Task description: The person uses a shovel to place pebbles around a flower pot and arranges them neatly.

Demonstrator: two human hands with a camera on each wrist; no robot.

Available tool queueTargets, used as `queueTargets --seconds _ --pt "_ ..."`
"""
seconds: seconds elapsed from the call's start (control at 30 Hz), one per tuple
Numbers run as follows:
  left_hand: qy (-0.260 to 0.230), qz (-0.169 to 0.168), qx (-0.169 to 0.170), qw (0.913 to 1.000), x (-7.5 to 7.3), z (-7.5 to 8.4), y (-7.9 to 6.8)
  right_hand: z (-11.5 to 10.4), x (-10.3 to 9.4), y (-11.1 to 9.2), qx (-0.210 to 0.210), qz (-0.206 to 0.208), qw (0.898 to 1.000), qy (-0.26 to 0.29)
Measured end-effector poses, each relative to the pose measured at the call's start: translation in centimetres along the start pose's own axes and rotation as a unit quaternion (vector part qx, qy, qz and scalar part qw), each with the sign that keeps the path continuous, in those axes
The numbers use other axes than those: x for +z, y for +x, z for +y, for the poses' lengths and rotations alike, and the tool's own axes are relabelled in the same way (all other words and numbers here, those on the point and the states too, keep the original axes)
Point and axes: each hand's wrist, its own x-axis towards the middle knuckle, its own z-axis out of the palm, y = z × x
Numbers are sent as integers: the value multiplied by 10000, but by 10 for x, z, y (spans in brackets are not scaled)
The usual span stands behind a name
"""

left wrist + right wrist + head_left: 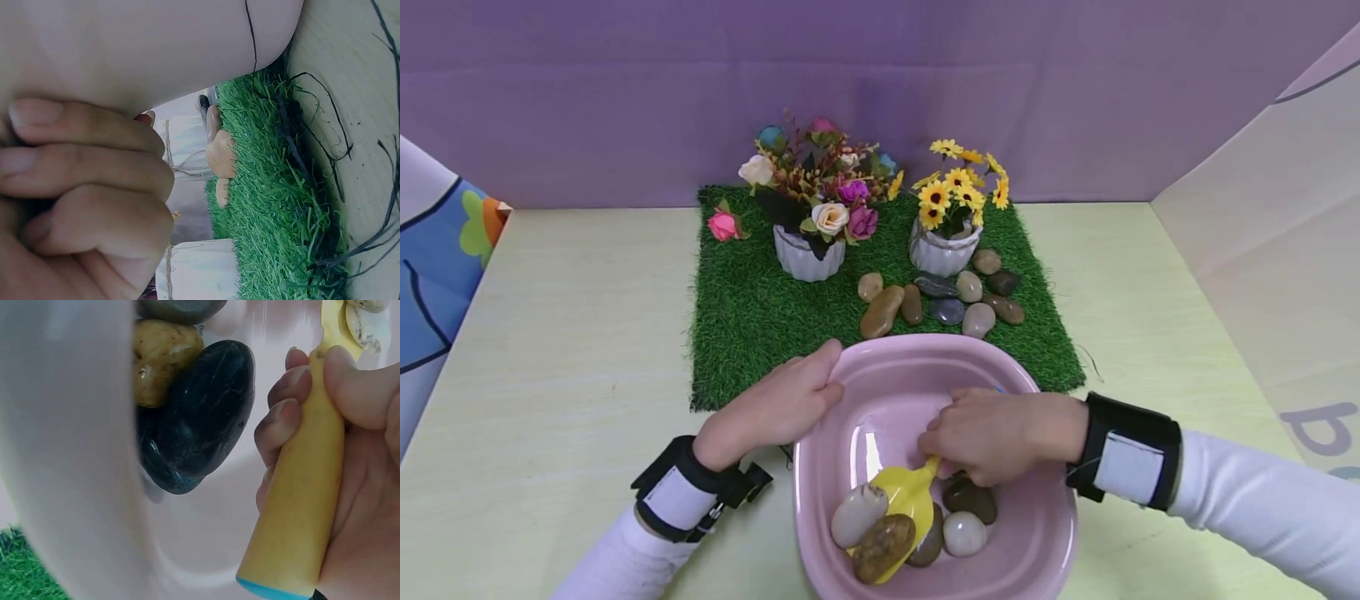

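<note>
A pink basin [808, 492] stands at the front with smooth stones inside. My left hand [778, 404] grips its upper left rim, fingers curled against the outer wall [125, 50] in the left wrist view. Inside the basin, my right hand [985, 435] holds a yellow toy shovel by its thick handle [300, 475], which ends in blue. On the shovel's blade [906, 487] lie a whitish stone [857, 517] and a mottled brown stone [883, 548]. Beside the blade are a round white stone [964, 533] and a dark stone [973, 498]. The right wrist view shows a black stone [206, 406].
Behind the basin lies a green turf mat [737, 308]. It carries a pot of mixed flowers [808, 254], a pot of yellow flowers [943, 250], a loose pink flower [724, 225] and several stones, including a long brown stone [882, 312]. A purple backdrop [625, 125] rises behind.
</note>
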Motion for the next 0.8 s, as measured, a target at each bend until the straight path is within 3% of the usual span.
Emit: queueTargets --seconds 0.33,0.8 --pt "124 37 3 9999 1 -1 0 6 -5 -5 -189 231 9975 646" --pt "113 21 65 9999 1 -2 1 14 -17 -18 -286 595 9941 864"
